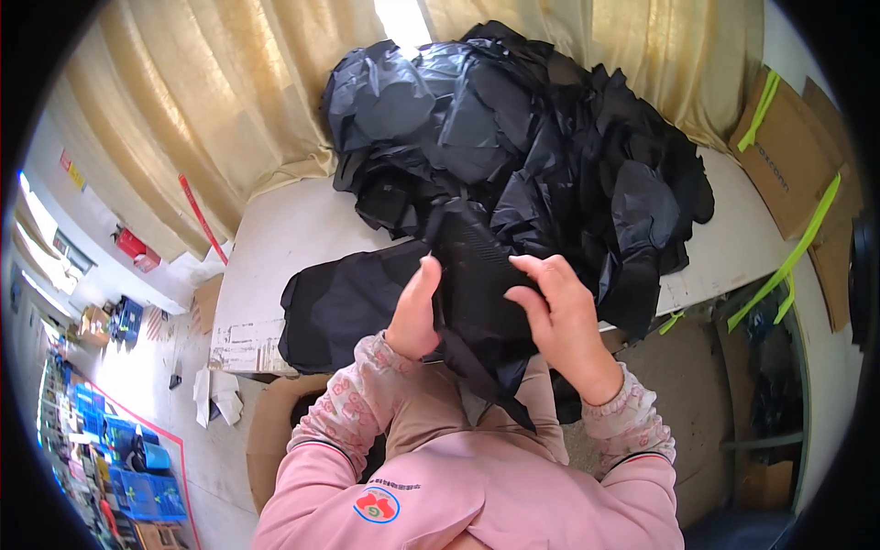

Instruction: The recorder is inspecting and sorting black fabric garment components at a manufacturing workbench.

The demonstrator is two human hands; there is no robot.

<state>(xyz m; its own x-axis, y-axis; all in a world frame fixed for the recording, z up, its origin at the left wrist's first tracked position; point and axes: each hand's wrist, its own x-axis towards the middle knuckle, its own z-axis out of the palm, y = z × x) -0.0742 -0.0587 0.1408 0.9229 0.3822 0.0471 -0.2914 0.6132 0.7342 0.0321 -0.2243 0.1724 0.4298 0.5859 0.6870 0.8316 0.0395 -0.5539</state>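
One black piece seems underway between left hand and right hand, each grip's closure unclear; the heap apparently remains.

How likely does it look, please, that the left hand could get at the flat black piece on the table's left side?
Probably yes: the left hand is right beside the flat black piece on the table, with nothing visible between them.

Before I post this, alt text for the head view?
A person's left hand and right hand are at either side of a black textured piece at the front of a pale table. A large heap of black material lies beyond; gold curtains hang behind.
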